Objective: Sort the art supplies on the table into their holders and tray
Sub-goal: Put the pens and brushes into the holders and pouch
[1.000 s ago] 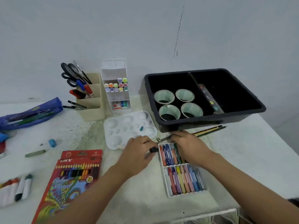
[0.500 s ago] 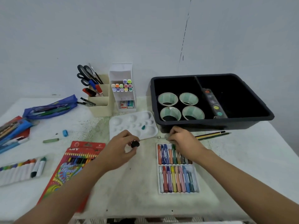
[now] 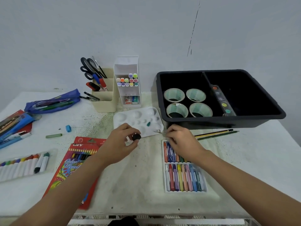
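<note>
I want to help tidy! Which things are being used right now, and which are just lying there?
In use now:
black piece in left hand
metal tool in right hand

Lying about:
pencils
crayons
palette
sharpener
pencil case

The right hand [image 3: 182,142] covers the right part of the upper row of crayons [image 3: 169,152]. Its fingers [image 3: 171,136] hide all but the tip of a thin metal tool [image 3: 158,131]. The black lump [image 3: 136,137] pinched by the left hand [image 3: 118,144] is too small to identify. The left forearm [image 3: 65,190] hides the lower right corner of the pencil box [image 3: 78,160].

At the frame's left edge, the marker set [image 3: 24,163] and blue packs [image 3: 11,128] are cut off. Print on the small boxes [image 3: 131,100] low in the white holder [image 3: 128,82] is unreadable. A dark shape [image 3: 123,221] is cut off at the bottom edge, where both forearms run out too.
</note>
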Demonstrator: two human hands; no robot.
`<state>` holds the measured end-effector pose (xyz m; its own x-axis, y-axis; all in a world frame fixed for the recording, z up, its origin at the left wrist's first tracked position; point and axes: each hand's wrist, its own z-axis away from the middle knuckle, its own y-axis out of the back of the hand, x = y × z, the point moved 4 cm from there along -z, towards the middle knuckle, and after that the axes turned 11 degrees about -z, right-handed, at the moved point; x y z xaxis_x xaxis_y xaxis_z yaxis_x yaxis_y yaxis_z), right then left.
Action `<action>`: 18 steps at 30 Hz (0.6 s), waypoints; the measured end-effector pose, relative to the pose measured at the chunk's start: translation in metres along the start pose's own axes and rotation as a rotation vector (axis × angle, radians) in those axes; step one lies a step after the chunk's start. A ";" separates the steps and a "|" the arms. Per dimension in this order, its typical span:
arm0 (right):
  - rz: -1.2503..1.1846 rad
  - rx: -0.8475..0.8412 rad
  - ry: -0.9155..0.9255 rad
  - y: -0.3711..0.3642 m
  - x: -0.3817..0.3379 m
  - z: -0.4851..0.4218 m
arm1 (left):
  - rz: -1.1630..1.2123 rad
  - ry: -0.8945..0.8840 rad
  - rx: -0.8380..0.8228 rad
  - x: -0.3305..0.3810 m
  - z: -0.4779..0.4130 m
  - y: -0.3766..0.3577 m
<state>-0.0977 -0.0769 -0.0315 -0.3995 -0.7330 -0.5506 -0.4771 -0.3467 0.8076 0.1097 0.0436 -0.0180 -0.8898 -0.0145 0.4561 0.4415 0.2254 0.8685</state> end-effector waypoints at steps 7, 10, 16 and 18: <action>-0.184 0.034 0.146 -0.013 -0.051 -0.028 | 0.003 0.037 0.092 -0.013 0.005 0.029; -0.345 0.020 0.058 -0.025 -0.075 -0.051 | -0.002 0.097 0.134 -0.031 0.016 0.049; -0.577 -0.110 -0.079 -0.066 -0.125 -0.097 | -0.052 0.222 0.222 -0.085 0.055 0.103; -0.606 -0.145 -0.087 -0.083 -0.142 -0.112 | -0.061 0.284 0.234 -0.112 0.069 0.119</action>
<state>0.0864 -0.0102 0.0033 -0.1564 -0.3337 -0.9296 -0.5301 -0.7658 0.3641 0.2537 0.1390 0.0213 -0.8314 -0.2973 0.4695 0.3215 0.4318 0.8427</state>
